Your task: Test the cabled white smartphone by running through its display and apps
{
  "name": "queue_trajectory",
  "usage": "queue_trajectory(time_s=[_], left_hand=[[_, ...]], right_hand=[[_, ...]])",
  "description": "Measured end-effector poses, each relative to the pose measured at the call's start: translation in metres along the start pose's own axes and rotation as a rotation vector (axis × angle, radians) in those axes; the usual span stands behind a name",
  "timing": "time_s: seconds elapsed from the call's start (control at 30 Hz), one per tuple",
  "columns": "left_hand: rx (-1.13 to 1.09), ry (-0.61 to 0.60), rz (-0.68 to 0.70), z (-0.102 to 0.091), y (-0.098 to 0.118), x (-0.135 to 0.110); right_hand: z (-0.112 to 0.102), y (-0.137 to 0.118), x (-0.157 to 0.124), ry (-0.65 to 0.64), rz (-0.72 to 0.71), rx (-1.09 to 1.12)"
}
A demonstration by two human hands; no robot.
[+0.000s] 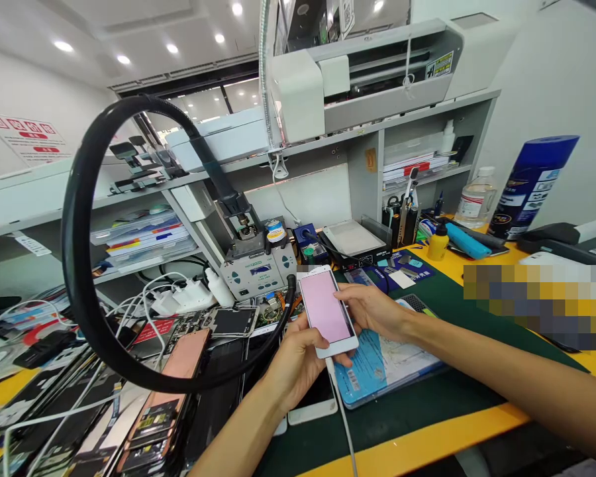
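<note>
A white smartphone [325,308] with a lit pink screen is held upright over the green mat [427,397]. My left hand [293,364] grips its lower end from below, thumb on the bottom bezel. My right hand [372,310] wraps its right edge with the fingers curled behind it. A white cable [345,424] runs from the phone's bottom end down toward me. Under the hands lie a second white phone [315,404] and a blue repair pad [382,364].
A black ring lamp [77,265] arcs over the left half of the bench. Behind it stand a grey rework station [258,271], white chargers [189,295], a yellow bottle [438,244] and a blue spray can [531,185]. Several dismantled phones and screens [129,411] cover the left side.
</note>
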State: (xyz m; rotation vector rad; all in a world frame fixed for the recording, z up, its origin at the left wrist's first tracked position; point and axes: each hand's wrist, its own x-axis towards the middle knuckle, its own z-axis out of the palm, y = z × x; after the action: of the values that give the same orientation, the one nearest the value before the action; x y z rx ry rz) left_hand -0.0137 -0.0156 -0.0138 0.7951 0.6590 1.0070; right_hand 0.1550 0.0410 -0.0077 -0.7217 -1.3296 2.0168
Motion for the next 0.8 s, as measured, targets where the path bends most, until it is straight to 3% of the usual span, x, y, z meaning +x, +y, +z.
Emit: queue_trajectory(time_s=[0.23,0.47,0.8], left_hand=[[-0.024,-0.005,-0.006,0.0004,-0.0002,0.0011],[-0.247,-0.042,-0.041,-0.0045,0.0002,0.0034],[-0.122,0.011,-0.033,-0.0028,0.0,0.0027]], right_hand=[[0.0013,-0.0009,-0.0005,0.013,0.002,0.005],[0.0037,-0.0037,-0.0022,0.014,0.001,0.007],[0.0019,-0.0017,-0.0006,0.013,-0.017,0.001]])
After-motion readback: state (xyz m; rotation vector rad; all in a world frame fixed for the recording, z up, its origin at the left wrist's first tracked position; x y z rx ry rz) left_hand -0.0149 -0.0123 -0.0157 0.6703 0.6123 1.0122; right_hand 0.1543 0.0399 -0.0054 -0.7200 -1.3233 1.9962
